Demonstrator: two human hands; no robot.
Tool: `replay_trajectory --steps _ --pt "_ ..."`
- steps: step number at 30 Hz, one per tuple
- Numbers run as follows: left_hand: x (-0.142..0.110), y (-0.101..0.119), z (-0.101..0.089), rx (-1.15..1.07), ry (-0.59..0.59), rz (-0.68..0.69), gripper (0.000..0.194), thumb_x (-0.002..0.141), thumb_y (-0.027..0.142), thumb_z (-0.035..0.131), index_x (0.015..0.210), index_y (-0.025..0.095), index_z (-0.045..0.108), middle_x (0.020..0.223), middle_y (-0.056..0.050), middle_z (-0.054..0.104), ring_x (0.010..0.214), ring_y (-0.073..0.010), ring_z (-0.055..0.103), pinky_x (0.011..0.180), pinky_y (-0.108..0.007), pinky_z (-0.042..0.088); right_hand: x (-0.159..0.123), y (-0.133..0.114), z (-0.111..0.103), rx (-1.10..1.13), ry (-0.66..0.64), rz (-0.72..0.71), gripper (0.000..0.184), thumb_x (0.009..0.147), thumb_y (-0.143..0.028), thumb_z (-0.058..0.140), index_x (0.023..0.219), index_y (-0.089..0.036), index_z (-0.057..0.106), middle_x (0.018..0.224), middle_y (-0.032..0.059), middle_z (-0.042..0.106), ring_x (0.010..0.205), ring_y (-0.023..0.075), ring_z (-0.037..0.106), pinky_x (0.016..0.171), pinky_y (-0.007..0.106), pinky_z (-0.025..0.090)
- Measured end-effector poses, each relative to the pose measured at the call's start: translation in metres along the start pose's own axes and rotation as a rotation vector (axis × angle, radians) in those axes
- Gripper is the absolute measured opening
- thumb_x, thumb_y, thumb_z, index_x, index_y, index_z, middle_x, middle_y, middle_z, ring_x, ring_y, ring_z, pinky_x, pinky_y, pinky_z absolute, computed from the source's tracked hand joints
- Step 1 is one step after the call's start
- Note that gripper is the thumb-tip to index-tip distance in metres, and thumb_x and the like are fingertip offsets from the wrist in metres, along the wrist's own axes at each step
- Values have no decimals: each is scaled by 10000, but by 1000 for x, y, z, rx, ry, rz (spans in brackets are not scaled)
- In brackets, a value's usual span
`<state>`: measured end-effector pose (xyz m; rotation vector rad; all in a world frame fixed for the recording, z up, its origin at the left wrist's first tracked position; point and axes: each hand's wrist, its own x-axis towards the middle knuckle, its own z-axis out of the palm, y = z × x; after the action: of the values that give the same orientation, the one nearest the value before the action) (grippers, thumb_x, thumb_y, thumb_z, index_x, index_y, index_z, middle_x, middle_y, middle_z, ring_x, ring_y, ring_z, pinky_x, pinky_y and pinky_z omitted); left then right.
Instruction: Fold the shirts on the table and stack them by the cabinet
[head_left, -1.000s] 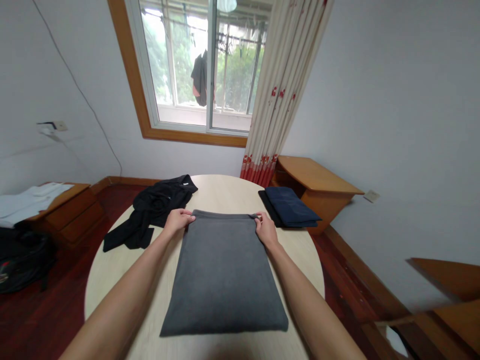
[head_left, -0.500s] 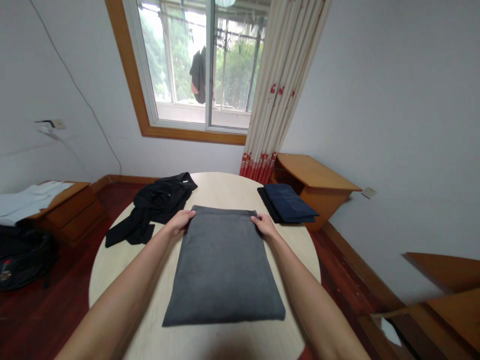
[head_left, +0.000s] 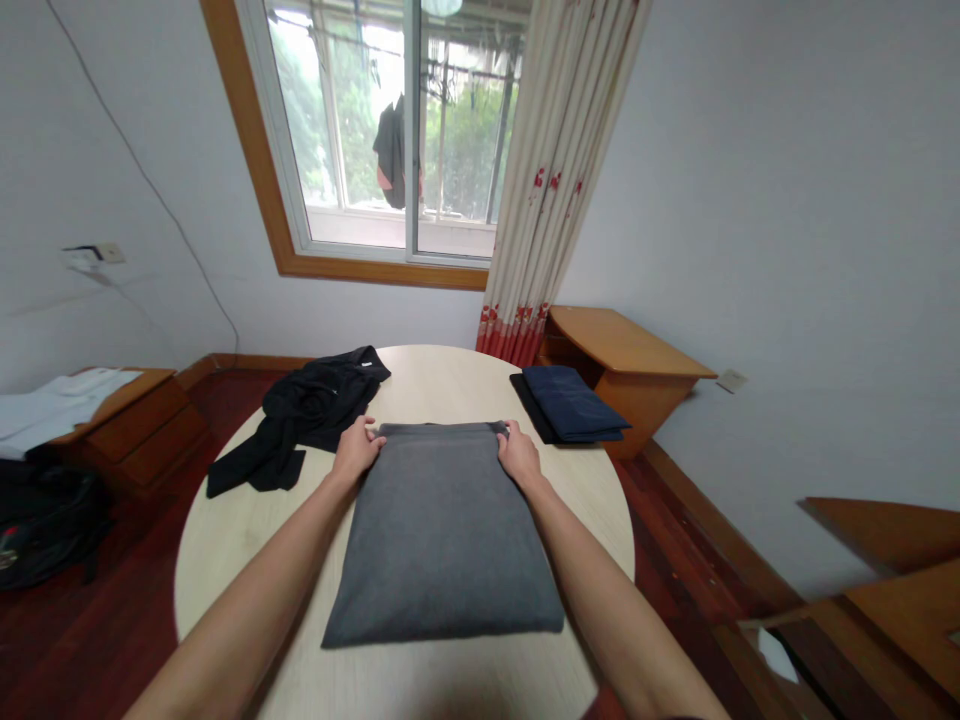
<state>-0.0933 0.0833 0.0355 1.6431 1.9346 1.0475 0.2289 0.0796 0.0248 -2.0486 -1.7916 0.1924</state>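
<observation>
A folded dark grey garment (head_left: 450,530) lies in a neat rectangle on the round pale table (head_left: 442,385); its kind does not show. At its far left corner my left hand (head_left: 358,448) grips the cloth between thumb and fingers. My right hand (head_left: 519,452) has the far right corner in the same kind of hold. Some fingertips are hidden behind the far edge. Beyond my left hand is a crumpled black garment (head_left: 319,400) with a collar. To the right of my right hand sit folded dark navy clothes (head_left: 574,400) on a black folded piece.
A wooden desk (head_left: 630,345) stands behind the table at the right, beside a curtain (head_left: 559,180) and window. At the left are a wooden cabinet (head_left: 150,430) with white cloth or paper on it and a black backpack (head_left: 52,520). Wooden furniture (head_left: 885,610) stands at the lower right.
My hands have shifted on the far corners, fingers now reaching over the far edge. That edge has come slightly nearer to me and looks turned or folded. The view has shifted slightly.
</observation>
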Motion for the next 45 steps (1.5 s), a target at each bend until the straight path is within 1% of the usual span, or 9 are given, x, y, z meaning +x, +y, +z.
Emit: replay_trajectory --steps 3,7,10,19,23,28,32,38,45 --pt "-32 10 17 349 50 362 364 908 253 555 1249 139 616 1244 -175 652 1160 -304 586 962 -423 449 -13 -21 -4 -173 69 -94 481 961 -221 509 1429 -126 458 1302 215 610 1155 302 600 954 406 434" --pt "-67 28 46 499 -168 643 436 988 376 451 1362 197 582 1500 -124 513 1393 -308 431 1153 -518 291 -32 -48 5 -181 -43 -474 524 981 -385 507 1456 -164 472 1502 170 481 1401 290 398 1172 472 232" --pt "-67 23 56 583 -265 555 529 996 451 412 1453 203 511 1591 -111 380 1489 -318 291 1195 -573 192 -38 -47 19 -145 -215 -564 584 1011 -505 397 1493 -179 444 1585 116 386 1487 255 279 1218 494 125" --pt "-34 -12 11 620 -295 245 621 1021 468 290 1558 160 337 1646 -100 230 1521 -296 213 1192 -567 227 -19 6 2 -169 -229 -194 653 1035 -514 278 1580 -154 264 1652 102 205 1534 242 160 1213 527 147" --pt "-89 10 15 603 -181 518 560 1032 415 281 1518 178 426 1620 -102 308 1515 -293 235 1204 -562 192 -63 -22 -8 -163 -155 -353 609 1035 -437 309 1564 -134 311 1636 118 252 1532 256 172 1226 538 78" --pt "-178 4 21 521 -295 800 550 1035 468 310 1514 225 429 1593 -66 379 1485 -255 318 1215 -513 208 -157 -31 -12 -47 -248 -632 630 1012 -490 384 1559 -181 338 1624 100 285 1520 251 219 1235 527 115" --pt "-195 -25 -2 500 -309 736 544 1025 451 365 1527 243 405 1589 -72 384 1482 -257 325 1209 -520 236 -187 13 -20 -33 -248 -518 607 1011 -471 406 1551 -200 355 1605 107 330 1509 271 253 1217 574 176" --pt "-168 -54 -58 295 -458 656 467 1021 302 328 1435 271 541 1550 -56 448 1443 -233 404 1181 -490 336 -174 86 -37 103 -198 -467 499 1022 -323 345 1506 -255 446 1578 98 394 1465 253 359 1189 572 285" --pt "-161 -62 -97 242 -597 771 631 812 190 572 1424 341 551 1587 -37 383 1482 -291 324 1192 -518 298 -185 97 -55 229 -213 -699 564 893 -203 499 1442 -326 537 1599 74 359 1460 281 365 1162 541 357"
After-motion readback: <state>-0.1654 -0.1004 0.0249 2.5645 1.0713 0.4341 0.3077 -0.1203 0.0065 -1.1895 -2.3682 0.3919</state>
